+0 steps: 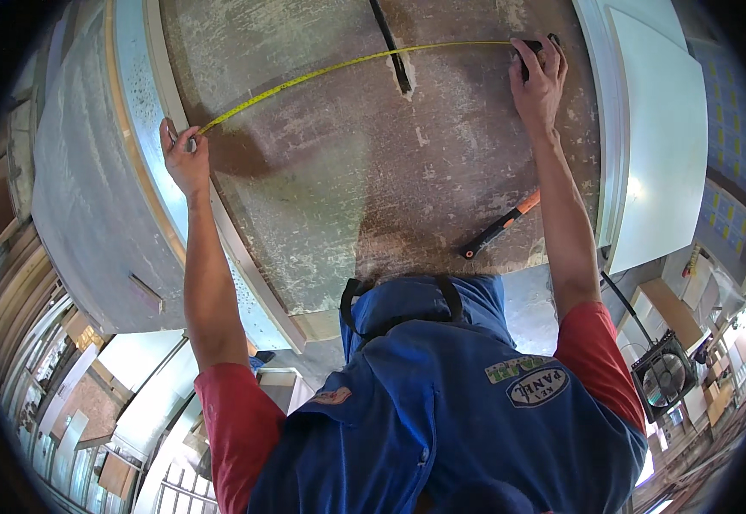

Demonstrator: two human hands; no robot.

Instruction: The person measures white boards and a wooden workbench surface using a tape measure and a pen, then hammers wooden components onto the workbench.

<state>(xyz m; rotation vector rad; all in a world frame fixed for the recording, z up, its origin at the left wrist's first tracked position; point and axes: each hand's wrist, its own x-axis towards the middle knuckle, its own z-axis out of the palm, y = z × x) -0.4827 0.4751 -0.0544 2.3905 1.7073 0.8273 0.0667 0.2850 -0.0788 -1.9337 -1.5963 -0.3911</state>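
A yellow tape measure blade point(304, 79) is stretched across a worn brown work surface point(304, 214), bowing slightly. My left hand point(186, 163) pinches its end by the left border strip, with a small metallic bit showing between the fingers. On the far right, my right hand point(542, 90) grips the dark tape measure case, largely covered by my fingers. Near my right forearm lies a tool with a black and orange handle point(501, 226); its other end is hidden beneath the arm. A dark narrow strip point(392, 51) runs under the blade.
Pale raised strips point(154, 103) border the surface on the left, with a large grey panel point(90, 188) beyond. White panels point(660, 146) stand along the right side. A fan point(664, 379) is at the lower right. Stacked boards point(26, 283) fill the far left.
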